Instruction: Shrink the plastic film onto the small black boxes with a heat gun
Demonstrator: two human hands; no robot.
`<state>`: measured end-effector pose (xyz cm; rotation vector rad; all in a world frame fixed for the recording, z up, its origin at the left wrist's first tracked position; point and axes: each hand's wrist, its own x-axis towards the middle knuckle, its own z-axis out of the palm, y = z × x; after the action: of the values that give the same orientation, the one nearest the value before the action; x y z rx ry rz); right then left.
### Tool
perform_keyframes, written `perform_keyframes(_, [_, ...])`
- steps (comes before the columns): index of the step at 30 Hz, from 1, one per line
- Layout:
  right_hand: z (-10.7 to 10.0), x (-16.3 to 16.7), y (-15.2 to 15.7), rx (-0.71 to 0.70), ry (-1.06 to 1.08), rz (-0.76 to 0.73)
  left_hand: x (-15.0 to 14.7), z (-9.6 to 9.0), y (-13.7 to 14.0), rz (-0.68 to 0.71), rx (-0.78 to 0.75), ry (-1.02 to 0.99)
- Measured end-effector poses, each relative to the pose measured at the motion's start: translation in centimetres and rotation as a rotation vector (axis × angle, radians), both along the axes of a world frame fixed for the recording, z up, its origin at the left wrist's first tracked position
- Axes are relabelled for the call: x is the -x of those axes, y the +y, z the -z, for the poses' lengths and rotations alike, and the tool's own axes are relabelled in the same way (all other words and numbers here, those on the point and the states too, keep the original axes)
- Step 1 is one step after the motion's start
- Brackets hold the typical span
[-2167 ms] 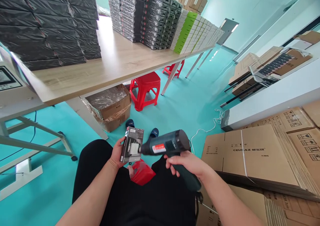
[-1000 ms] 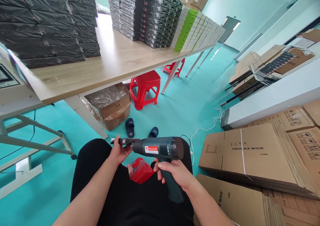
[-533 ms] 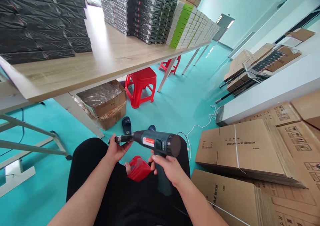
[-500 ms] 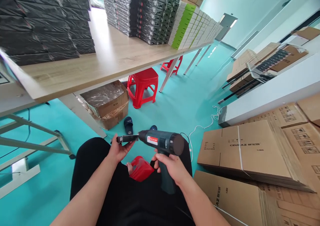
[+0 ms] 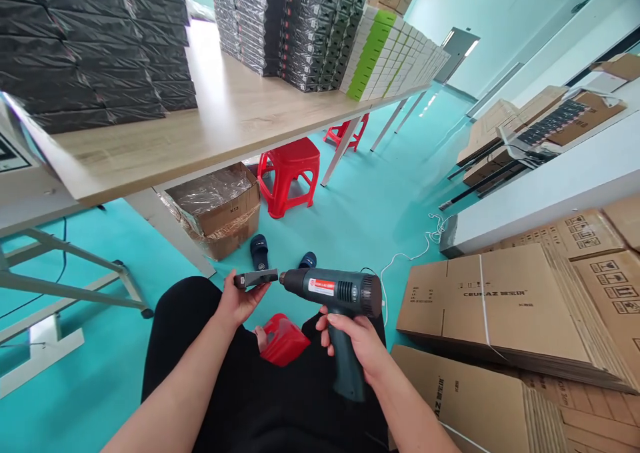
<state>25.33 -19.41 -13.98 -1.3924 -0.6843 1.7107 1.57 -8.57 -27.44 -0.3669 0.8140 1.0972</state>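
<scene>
My left hand (image 5: 241,302) is closed around one end of a flat black box (image 5: 256,278), seen nearly edge-on above my lap. In my right hand (image 5: 353,336) is a dark green heat gun (image 5: 330,287), gripped by its handle. Its nozzle points left at the box's right end, with a small gap between them. Below, between my legs, shows part of a red stool (image 5: 285,341).
A wooden table (image 5: 240,123) carries stacks of wrapped black boxes (image 5: 100,46) and white-and-green boxes (image 5: 390,56). Beneath it stand an open carton (image 5: 220,223) and a red stool (image 5: 293,166). Flattened cartons (image 5: 480,306) fill the right side; a white cable (image 5: 420,253) crosses the floor.
The heat gun has moved slightly right, and its nozzle now sits a little away from the box. The box has turned slightly in my left hand.
</scene>
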Motion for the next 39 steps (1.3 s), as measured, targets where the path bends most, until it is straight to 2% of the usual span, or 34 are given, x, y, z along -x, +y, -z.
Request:
perform_keyframes(5, [0.0, -1.2, -1.0, 0.025, 0.055, 0.096, 0.1, 0.8, 0.2, 0.013, -0.034, -0.025])
perform_keyframes(12, [-0.3, -1.1, -0.7, 0.021, 0.089, 0.080, 0.2, 0.9, -0.1, 0.067, -0.068, -0.011])
perform_keyframes(19, [-0.1, -2.0, -1.1, 0.019, 0.048, 0.120, 0.2, 0.9, -0.3, 0.092, -0.123, 0.199])
perform_keyframes(24, [-0.6, -3.4, -2.1, 0.025, 0.029, 0.045, -0.1, 1.6, 0.2, 0.021, -0.092, 0.364])
perform_keyframes(31, [-0.7, -3.9, -3.4, 0.037, 0.027, -0.092, -0.1, 1.9, 0.7, -0.055, -0.096, 0.379])
perform_keyframes(37, [-0.8, -3.5, -3.3, 0.060, 0.036, -0.190, 0.0, 2.0, 0.7, -0.089, -0.076, 0.342])
perform_keyframes(39, [-0.7, -3.4, -3.2, 0.051, 0.030, -0.182, 0.1, 2.1, 0.6, -0.089, -0.080, 0.342])
